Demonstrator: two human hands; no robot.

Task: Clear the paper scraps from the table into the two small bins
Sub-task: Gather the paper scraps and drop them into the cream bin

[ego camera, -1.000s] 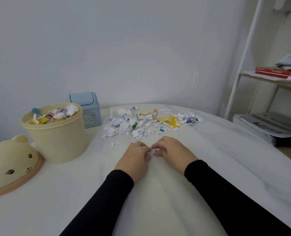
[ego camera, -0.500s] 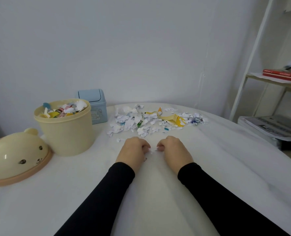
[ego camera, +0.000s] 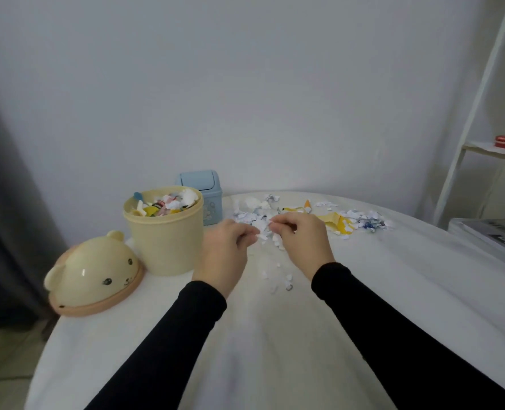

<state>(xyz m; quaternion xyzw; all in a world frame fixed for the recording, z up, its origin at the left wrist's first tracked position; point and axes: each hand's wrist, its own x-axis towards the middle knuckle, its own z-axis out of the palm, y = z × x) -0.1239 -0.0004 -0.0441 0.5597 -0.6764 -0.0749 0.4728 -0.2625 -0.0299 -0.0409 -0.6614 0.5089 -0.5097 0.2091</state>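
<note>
Since the earlier frame both hands are lifting off the table [ego camera: 363, 291] and moving away from the person toward the main scrap pile [ego camera: 313, 216], w/ bits now dropping and lying scattered under them.

Left hand [ego camera: 226, 253] is curling its fingers, looks like pinching a bit of white paper at the tips, though blur makes that hard to confirm. Right hand [ego camera: 300, 241] is doing the same, fingertips pinched on small white scraps. Fingertips of the two hands are nearly meeting.

Taking the cream bin [ego camera: 164, 229] as landmark: it's standing just left of the left hand, already heaped w/ scraps to the rim. The blue bin [ego camera: 202, 193] is sitting behind it, lid closed. Bear lid [ego camera: 93, 276] is lying to its left, nearer the person. Main pile is lying to its right, beyond the hands; a trail of loose white bits [ego camera: 277, 276] is lying to its right too, between the wrists.

To do this well, prob: gather more per grab, cup rather than pinch, carry low over the cream bin so bits aren't falling. Cream bin being near full, the blue one likely needs using.
</note>
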